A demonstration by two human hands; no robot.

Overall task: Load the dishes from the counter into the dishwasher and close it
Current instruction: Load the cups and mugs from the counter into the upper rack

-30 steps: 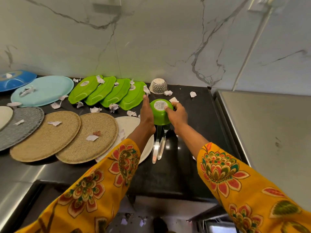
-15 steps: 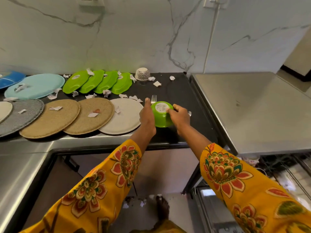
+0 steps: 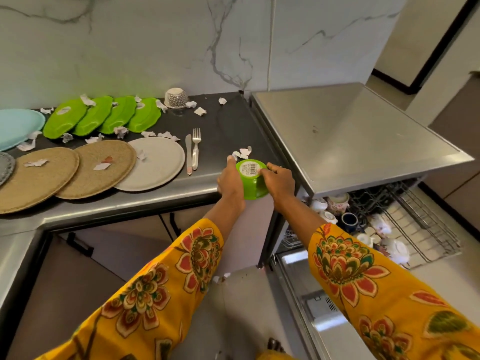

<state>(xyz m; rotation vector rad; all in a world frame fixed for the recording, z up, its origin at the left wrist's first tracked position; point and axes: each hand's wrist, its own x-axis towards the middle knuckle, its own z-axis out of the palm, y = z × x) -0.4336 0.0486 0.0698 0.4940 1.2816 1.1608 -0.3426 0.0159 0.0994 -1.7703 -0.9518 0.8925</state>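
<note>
at the counter's front edge, between your two hands: green bowl point(image 3: 252, 182), upside down, white barcode label on its base facing up. your left hand point(image 3: 230, 183) lies flat against its left side, fingers straight, thumb up. your right hand point(image 3: 278, 181) curls over its right side, fingertips on the base rim beside the label. bowl is lifted clear of the counter point(image 3: 228, 126), partly past the steel lip.

on the counter, left to right:
- pale blue plate point(image 3: 15, 127), cut off by the frame edge.
- grey mat point(image 3: 4, 168), only a sliver showing.
- two woven tan mats point(image 3: 39, 178), overlapping.
- white plate point(image 3: 155, 162), its left edge under the nearer tan mat.
- knife point(image 3: 188, 154) and fork point(image 3: 196, 148), side by side, just right of the white plate, handles toward you.
- four green oval plates point(image 3: 104, 118), overlapped in a row near the wall.
- patterned small bowl point(image 3: 176, 98), upside down by the wall.
- torn paper scraps point(image 3: 242, 152), scattered among the dishes; one cluster lies just behind the green bowl.

right of the counter: steel worktop point(image 3: 350, 133).

below the worktop: dishwasher rack point(image 3: 420, 229) pulled out, holding white and floral cups and one dark blue cup point(image 3: 349, 220); dishwasher door point(image 3: 309, 302) lowered beneath it.

your sleeves: yellow with red flowers.
</note>
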